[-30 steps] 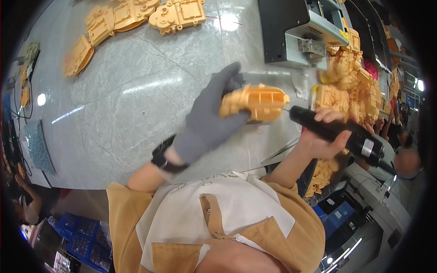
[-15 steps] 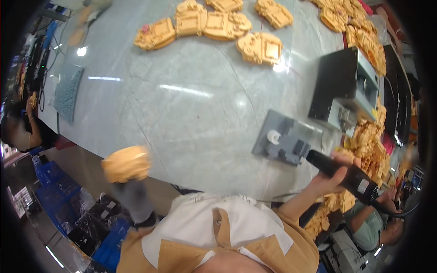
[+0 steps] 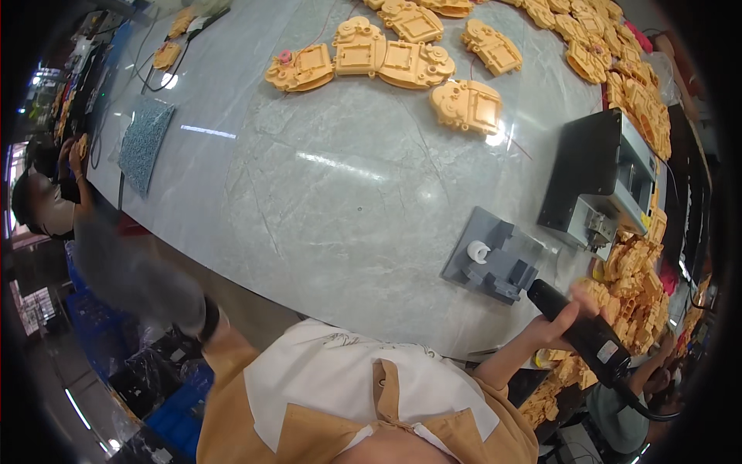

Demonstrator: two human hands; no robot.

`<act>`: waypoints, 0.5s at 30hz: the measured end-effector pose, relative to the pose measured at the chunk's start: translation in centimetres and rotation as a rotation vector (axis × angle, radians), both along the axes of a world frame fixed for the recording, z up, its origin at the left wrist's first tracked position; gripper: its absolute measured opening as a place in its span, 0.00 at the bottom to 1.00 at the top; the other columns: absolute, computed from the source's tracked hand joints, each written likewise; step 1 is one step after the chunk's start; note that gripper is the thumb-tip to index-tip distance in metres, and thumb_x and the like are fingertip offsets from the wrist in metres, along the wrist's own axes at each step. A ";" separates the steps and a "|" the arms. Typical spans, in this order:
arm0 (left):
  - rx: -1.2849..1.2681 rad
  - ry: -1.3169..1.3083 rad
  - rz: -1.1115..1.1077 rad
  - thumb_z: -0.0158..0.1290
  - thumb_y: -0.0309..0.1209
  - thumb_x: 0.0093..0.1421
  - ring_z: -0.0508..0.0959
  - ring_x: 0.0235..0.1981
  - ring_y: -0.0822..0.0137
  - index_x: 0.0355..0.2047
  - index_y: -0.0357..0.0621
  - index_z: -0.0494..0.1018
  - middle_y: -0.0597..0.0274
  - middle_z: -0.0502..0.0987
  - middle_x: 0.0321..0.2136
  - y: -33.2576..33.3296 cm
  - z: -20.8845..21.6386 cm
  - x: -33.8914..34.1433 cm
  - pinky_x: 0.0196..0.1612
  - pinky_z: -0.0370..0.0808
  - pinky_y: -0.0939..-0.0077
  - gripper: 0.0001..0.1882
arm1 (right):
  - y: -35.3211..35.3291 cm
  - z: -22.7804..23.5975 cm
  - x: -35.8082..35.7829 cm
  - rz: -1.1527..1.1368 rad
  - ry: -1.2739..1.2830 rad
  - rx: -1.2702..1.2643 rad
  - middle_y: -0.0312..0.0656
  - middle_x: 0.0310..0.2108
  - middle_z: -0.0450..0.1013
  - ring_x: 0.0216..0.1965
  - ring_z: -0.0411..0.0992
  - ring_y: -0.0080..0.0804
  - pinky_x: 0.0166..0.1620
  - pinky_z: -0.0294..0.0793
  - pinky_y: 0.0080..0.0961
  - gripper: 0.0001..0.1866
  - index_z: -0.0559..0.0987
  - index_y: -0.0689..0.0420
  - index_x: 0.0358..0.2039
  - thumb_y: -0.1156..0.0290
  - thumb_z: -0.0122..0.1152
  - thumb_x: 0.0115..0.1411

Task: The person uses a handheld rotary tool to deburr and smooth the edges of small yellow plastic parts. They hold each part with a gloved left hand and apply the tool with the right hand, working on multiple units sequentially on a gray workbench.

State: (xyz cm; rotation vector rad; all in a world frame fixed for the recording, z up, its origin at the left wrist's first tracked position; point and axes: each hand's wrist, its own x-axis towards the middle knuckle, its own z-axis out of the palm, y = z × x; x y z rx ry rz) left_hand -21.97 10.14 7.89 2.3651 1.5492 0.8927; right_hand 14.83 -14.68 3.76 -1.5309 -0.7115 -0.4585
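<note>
My right hand is closed around a black corded electric screwdriver. Its front end lies beside a grey fixture with raised blocks and a small white round piece on it. Out to the left, past the table edge, reaches my left hand in a grey glove. Motion smears it, so its fingers and anything in them cannot be made out. Several yellow-orange plastic housings lie on the far part of the table; one housing sits nearer than the others.
Right of the fixture stands a black box-shaped device with a metal front. Piles of yellow-orange housings line the right side. A bag of blue pellets lies at the left. Blue crates stand below, and a co-worker sits far left.
My left hand has swung outward to the left; the yellow-orange housing it held is no longer visible there. My right hand still holds the screwdriver. The whole view has shifted slightly.
</note>
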 end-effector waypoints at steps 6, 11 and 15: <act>0.015 0.526 -0.232 0.56 0.39 0.50 0.65 0.53 0.52 0.56 0.48 0.57 0.50 0.62 0.54 13.3 -3.0 12.3 0.54 0.63 0.66 0.34 | 0.9 0.7 -0.5 0.039 0.174 0.101 0.45 0.24 0.67 0.23 0.68 0.31 0.42 0.71 0.42 0.26 0.55 0.65 0.48 0.79 0.51 0.49; -0.036 -0.162 -0.132 0.51 0.33 0.55 0.73 0.43 0.59 0.52 0.41 0.60 0.51 0.69 0.45 13.3 -7.9 10.6 0.43 0.70 0.75 0.25 | 1.0 0.4 -0.4 0.042 0.172 0.155 0.43 0.22 0.68 0.21 0.68 0.28 0.39 0.73 0.38 0.27 0.54 0.65 0.48 0.79 0.52 0.49; -0.487 -0.767 -0.139 0.51 0.30 0.53 0.73 0.38 0.66 0.49 0.38 0.59 0.55 0.69 0.40 3.0 -3.7 12.3 0.42 0.71 0.73 0.24 | 0.8 0.0 -0.1 0.064 0.161 0.151 0.42 0.22 0.69 0.22 0.70 0.28 0.39 0.73 0.37 0.29 0.52 0.66 0.49 0.79 0.54 0.48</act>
